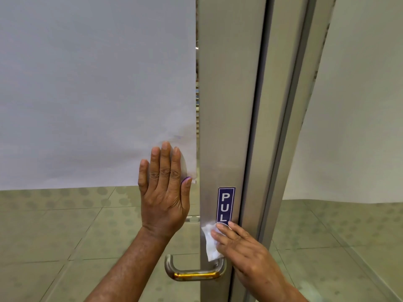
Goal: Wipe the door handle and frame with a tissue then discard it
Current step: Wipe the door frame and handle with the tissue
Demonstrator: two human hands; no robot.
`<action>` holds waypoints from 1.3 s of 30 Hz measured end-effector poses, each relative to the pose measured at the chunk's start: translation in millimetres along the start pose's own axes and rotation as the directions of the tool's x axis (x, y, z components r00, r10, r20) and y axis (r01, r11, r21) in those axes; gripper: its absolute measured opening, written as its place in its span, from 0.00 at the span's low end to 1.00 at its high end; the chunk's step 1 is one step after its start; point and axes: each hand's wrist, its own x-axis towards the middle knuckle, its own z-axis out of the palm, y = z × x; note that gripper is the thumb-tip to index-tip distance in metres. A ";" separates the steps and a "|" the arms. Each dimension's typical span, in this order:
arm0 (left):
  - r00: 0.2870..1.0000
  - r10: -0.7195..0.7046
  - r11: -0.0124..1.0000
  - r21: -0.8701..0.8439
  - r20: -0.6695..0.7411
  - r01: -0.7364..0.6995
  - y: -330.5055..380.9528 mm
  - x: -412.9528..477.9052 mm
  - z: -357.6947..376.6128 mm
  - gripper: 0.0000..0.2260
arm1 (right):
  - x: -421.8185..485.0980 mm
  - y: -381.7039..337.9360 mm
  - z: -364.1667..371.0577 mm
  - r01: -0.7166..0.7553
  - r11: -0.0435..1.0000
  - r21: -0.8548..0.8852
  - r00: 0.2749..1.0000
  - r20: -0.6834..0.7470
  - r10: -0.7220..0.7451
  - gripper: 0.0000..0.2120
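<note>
Looking down from head height, the left hand (164, 188) lies flat and open against the glass door (87, 94), steadying it, while the right hand (246, 247) presses a white tissue (209, 241) onto the metal frame (226, 105), just above the handle (194, 271). Firm, overlapping strokes down the frame, then around the handle's stained bar, would probably clean best. A blue sticker (226, 205) reads "PUL", its last letter hidden behind the tissue and fingers.

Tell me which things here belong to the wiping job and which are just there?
Part of the job:
tissue, pressed to the frame by the right hand
door frame
door handle
left hand, flat against the glass

Just there:
blue PULL sticker
frosted glass panel
tiled floor
</note>
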 end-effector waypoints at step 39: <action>0.941 0.052 0.990 -0.143 0.333 -0.004 -11.1 3.8 -55.8 0.27 | 24.9 -138.7 66.4 -0.348 0.935 -0.072 0.927 0.122 0.354 0.22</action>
